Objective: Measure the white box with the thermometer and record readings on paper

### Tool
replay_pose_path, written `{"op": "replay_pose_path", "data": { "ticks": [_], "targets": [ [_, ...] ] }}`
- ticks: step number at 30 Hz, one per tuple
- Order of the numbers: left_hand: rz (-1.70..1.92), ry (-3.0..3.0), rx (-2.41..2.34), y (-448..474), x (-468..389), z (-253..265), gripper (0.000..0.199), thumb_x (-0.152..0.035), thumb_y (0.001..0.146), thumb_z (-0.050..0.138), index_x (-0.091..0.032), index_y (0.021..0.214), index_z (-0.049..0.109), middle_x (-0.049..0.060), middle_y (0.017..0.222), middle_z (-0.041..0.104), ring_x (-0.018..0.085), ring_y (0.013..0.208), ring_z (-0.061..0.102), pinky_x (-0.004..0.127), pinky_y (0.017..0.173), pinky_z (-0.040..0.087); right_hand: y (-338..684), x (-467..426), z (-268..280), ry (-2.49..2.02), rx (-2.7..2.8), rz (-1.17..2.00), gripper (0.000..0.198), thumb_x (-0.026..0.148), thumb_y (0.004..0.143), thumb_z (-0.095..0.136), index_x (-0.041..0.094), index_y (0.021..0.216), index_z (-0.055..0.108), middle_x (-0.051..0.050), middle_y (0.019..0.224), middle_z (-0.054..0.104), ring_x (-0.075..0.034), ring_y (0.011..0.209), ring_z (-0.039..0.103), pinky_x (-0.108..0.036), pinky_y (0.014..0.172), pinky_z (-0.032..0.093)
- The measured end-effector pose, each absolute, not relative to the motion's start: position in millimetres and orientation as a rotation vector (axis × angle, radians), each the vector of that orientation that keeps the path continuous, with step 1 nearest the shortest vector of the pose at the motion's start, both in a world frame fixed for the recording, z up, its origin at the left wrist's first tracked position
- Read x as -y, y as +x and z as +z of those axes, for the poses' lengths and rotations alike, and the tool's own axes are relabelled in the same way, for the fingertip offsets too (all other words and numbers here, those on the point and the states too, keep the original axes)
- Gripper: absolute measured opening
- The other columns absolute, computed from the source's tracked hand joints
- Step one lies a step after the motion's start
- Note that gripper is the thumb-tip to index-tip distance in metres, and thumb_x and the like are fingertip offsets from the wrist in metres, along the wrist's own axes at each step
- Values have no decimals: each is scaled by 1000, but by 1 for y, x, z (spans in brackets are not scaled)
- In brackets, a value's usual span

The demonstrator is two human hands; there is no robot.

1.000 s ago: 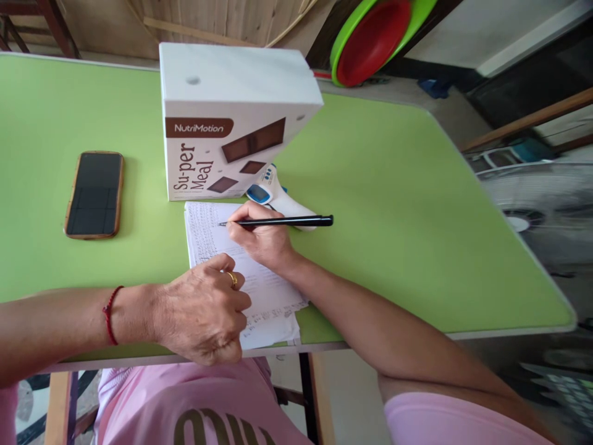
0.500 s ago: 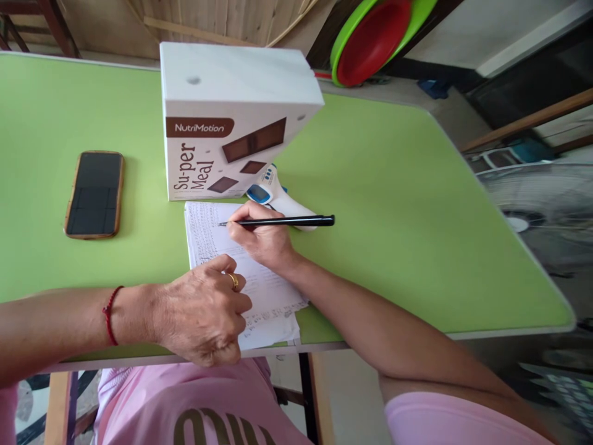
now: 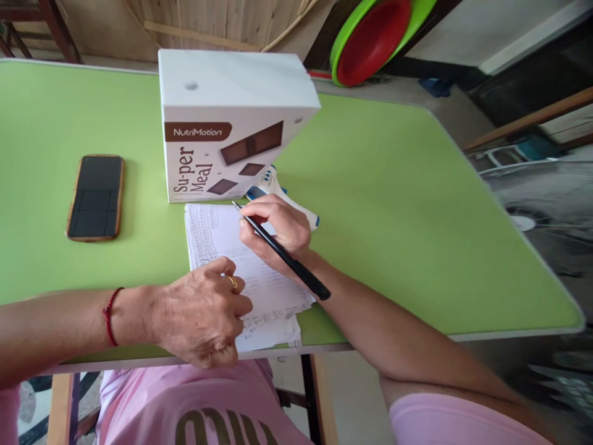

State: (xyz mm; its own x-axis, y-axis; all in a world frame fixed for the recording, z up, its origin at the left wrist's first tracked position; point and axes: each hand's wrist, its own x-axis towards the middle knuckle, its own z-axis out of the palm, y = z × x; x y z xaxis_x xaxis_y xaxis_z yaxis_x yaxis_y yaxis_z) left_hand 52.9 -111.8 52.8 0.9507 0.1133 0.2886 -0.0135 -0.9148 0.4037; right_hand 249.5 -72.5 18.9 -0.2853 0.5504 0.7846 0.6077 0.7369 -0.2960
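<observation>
My right hand (image 3: pixel 285 227) is closed around a black pen (image 3: pixel 298 267). Its tip points up and left, held over the top of the papers (image 3: pixel 266 293) near the box; whether it touches I cannot tell. Small handwriting fills the left side and lower edge of the sheets. My left hand (image 3: pixel 204 312), wearing a gold ring and a red wrist cord, rests on the papers' lower left with its fingers curled in. Behind my right hand lies a white and blue handheld thermometer (image 3: pixel 303 212), partly hidden by the hand and the box.
A white box (image 3: pixel 197 161) printed "NutriMotion Su-per Meal" stands just beyond the papers. To the left, a phone (image 3: pixel 96 196) lies on the green table (image 3: pixel 393 235). Past the far edge are red and green basins (image 3: pixel 373 43); a fan (image 3: pixel 546 216) stands at the right.
My right hand has lifted from the writing and shifted slightly right. The pen has swung from nearly level to a slant, its back end now lower. My left hand stays in place.
</observation>
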Motion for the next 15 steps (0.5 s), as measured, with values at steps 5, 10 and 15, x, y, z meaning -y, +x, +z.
{"op": "replay_pose_path", "data": {
  "ticks": [5,10,15],
  "targets": [
    [249,2685,80,53,111,59,18,-21,72,64,-19,57,55,-1,69,63,16,64,46,39,78,41,260,74,33,-938,2059,-206,18,11,86,58,22,96,66,-3,84,66,-15,74,63,-29,66,53],
    [244,2541,212,51,121,65,26,-17,63,70,-20,54,45,-4,61,58,13,57,45,34,64,42,269,84,46,-1179,2311,-387,22,4,82,55,21,81,70,-3,79,66,-17,72,58,-30,64,44],
    [830,2252,-48,44,121,85,22,-32,81,48,-22,63,41,-2,57,49,13,49,43,36,55,42,268,95,54,-1325,2625,-252,23,7,83,54,19,69,67,-7,76,66,-19,70,55,-34,63,37]
  ]
}}
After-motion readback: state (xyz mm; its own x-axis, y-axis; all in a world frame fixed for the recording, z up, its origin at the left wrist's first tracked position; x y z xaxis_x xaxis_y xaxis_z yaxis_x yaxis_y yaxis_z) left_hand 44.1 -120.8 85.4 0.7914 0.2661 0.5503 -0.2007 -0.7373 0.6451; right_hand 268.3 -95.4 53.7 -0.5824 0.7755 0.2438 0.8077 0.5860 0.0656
